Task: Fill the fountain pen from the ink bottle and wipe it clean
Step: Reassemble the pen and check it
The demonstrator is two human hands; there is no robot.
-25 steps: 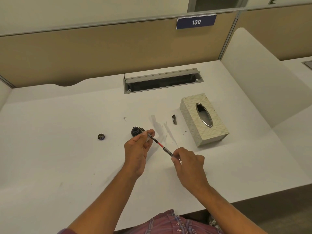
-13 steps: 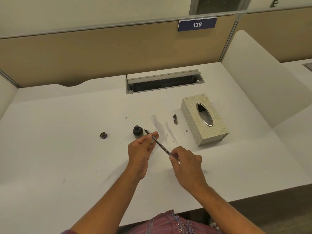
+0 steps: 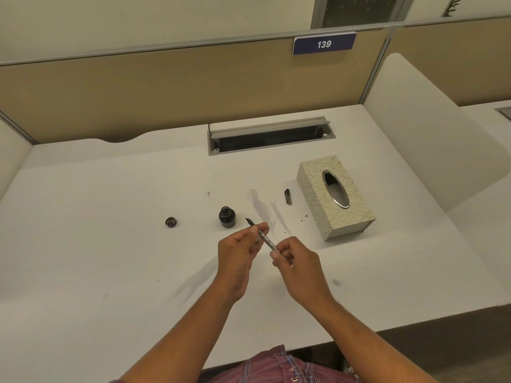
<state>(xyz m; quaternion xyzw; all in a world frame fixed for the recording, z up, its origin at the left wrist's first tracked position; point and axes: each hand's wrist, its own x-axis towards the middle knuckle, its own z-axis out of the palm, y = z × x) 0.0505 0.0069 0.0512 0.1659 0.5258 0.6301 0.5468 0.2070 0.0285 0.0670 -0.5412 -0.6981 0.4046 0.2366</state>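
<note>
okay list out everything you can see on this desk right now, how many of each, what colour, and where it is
fountain pen: 1, dark with silvery barrel, held above desk centre, nib toward the bottle
ink bottle: 1, dark, open, desk centre
bottle cap: 1, dark, left of bottle
pen cap: 1, black, beside tissue box
tissue box: 1, cream patterned, right side
cable tray: 1, grey, desk rear
number sign: 1, blue, partition, reads 139
desk: 1, white
left hand: 1, gripping pen near nib
right hand: 1, gripping pen's rear end

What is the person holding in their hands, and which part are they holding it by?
A fountain pen. The left hand pinches it near the nib end, and the right hand pinches the back end of the barrel. It is held above the desk.
</note>
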